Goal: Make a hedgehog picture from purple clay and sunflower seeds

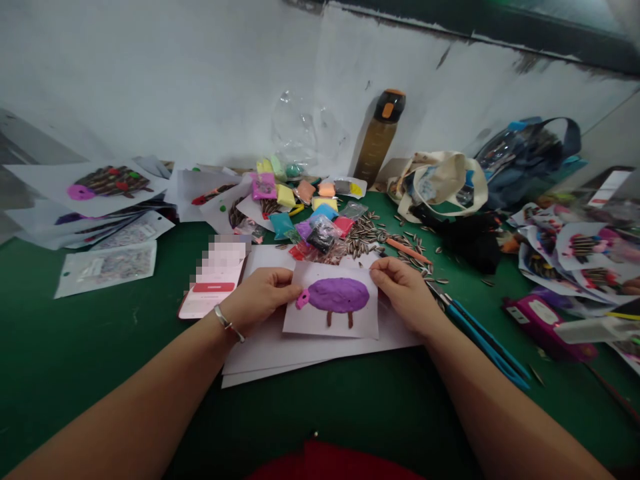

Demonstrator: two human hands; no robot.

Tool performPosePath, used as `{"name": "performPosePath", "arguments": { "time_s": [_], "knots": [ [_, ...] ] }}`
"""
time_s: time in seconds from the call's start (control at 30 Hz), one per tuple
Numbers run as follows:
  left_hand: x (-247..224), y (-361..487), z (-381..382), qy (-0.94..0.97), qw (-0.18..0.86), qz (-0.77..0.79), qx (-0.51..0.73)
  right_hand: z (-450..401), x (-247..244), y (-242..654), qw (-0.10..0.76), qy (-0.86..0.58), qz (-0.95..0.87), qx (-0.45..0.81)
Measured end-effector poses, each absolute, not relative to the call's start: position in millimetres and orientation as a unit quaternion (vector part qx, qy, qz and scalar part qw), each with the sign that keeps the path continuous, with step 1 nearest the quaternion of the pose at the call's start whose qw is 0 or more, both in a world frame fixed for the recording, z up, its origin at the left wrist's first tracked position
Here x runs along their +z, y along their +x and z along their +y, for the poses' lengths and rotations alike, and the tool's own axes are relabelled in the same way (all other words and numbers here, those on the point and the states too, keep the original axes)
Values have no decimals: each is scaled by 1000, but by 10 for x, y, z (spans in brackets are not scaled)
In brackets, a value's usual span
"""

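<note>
My left hand (260, 298) and my right hand (403, 293) grip opposite edges of a white card (330, 321), which lies on a stack of white paper sheets (320, 353). On the card is a clay sheep figure: a purple oval body (337, 295), a small pink head (303, 299) touching my left thumb, and two thin brown legs (340, 319). A silver bangle (227, 323) circles my left wrist.
Sunflower seeds (375, 243) and bagged colored clay (305, 220) lie beyond the card. Blue-handled scissors (480, 337) sit right of my right hand. A phone (213, 283) lies to the left. Further back are a bottle (383, 137), tote bag (440, 183) and printed sheets (570, 257).
</note>
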State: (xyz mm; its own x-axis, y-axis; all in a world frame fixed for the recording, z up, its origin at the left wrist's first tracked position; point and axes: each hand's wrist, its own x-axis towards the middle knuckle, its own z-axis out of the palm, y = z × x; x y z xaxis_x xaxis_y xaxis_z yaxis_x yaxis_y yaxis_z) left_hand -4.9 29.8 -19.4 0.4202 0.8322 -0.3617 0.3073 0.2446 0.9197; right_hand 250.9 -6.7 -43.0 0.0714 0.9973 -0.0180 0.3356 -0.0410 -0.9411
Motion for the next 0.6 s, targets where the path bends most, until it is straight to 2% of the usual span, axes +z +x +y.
{"name": "performPosePath", "arguments": {
  "time_s": [0.6],
  "knots": [
    [-227, -68, 322, 541, 642, 497, 218, -62, -456, 2519, 420, -600, -553, 398]
  ]
}}
